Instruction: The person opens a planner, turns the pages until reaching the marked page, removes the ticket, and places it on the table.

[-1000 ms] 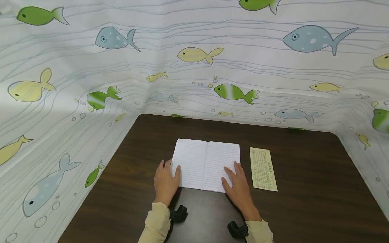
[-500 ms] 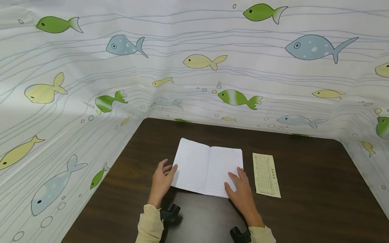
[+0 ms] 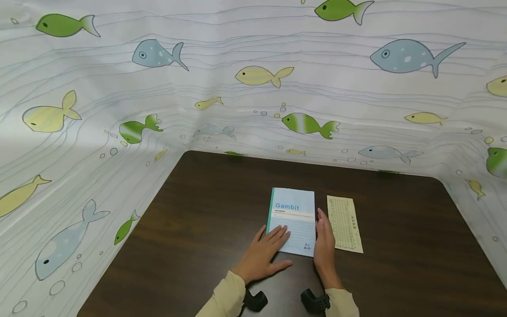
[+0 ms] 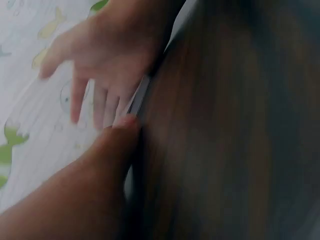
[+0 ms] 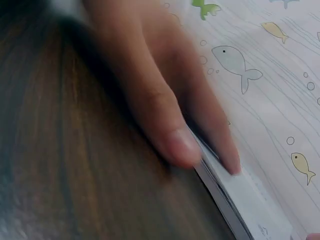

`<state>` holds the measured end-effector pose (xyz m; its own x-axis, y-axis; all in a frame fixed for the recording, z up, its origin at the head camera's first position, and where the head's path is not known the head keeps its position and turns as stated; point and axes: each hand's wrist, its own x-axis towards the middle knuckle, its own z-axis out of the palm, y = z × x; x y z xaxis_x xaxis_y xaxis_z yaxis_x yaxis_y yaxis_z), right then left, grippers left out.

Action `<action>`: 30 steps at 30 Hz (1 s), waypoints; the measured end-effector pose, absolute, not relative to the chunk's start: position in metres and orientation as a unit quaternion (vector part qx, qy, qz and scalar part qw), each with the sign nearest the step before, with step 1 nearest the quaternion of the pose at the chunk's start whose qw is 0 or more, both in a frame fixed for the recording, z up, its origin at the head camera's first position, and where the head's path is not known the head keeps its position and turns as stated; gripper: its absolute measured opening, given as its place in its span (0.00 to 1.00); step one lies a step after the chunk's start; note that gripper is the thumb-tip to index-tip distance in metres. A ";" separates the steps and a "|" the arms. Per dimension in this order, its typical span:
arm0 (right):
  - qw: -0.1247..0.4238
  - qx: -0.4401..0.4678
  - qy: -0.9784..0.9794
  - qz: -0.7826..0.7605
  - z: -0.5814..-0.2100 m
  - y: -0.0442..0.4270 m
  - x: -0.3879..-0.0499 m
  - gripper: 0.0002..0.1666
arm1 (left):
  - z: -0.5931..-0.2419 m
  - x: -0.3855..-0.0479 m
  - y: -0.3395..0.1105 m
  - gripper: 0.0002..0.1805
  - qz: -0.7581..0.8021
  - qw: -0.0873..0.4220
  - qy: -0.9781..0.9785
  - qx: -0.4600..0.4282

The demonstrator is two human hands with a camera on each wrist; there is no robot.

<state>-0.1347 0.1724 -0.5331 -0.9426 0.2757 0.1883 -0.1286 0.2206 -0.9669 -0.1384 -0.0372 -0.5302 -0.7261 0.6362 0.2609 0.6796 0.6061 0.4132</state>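
Note:
A closed notebook (image 3: 292,222) lies on the table, its pale blue cover printed "Gambit" and a green spine along the left side. My left hand (image 3: 263,255) rests with spread fingers on the cover's lower left, the thumb out past the near edge. Upright along the notebook's right edge stands my right hand (image 3: 325,246), palm facing it, fingers extended. In the left wrist view the right hand (image 4: 107,65) shows its open palm beyond the left thumb. The right wrist view is blurred, with the notebook's edge (image 5: 225,207) running below a thumb and finger.
A yellow printed slip (image 3: 344,224) lies just right of the right hand. The dark wooden table (image 3: 198,211) is enclosed at the back and sides by a white sheet (image 3: 253,35) printed with fish. A black wrist camera (image 3: 255,300) sits on each wrist.
The open notebook has been folded shut, its left half swung over to the right. My left hand has travelled right onto the cover, and my right hand has moved off the page to the right edge.

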 end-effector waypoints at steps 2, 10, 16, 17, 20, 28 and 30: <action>0.162 -0.029 -0.796 0.583 -0.532 0.172 -0.137 0.29 | -0.536 -0.139 -0.034 0.41 -0.208 0.059 -0.901 -0.377; 0.141 0.124 -0.933 0.307 -0.542 0.167 -0.137 0.28 | -0.541 -0.140 -0.030 0.35 -0.205 0.078 -0.911 -0.350; 0.132 0.123 -0.937 0.299 -0.545 0.168 -0.136 0.29 | -0.545 -0.148 -0.023 0.30 -0.182 0.135 -0.935 -0.272; 0.132 0.122 -0.937 0.298 -0.545 0.170 -0.136 0.29 | -0.545 -0.151 -0.022 0.30 -0.180 0.138 -0.937 -0.267; 0.137 0.117 -0.938 0.297 -0.545 0.173 -0.137 0.29 | -0.544 -0.156 -0.018 0.31 -0.175 0.130 -0.940 -0.262; 0.151 0.120 -0.936 0.295 -0.547 0.166 -0.138 0.28 | -0.543 -0.156 -0.022 0.32 -0.198 0.110 -0.943 -0.242; 0.150 0.117 -0.936 0.295 -0.545 0.164 -0.140 0.28 | -0.543 -0.156 -0.024 0.32 -0.205 0.116 -0.941 -0.241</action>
<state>-0.1400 0.1640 -0.5454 -0.9276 -0.1311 0.3498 -0.3080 0.7984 -0.5174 -0.1565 -0.0242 -0.5426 -0.8568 0.4067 0.3171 0.5018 0.7992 0.3309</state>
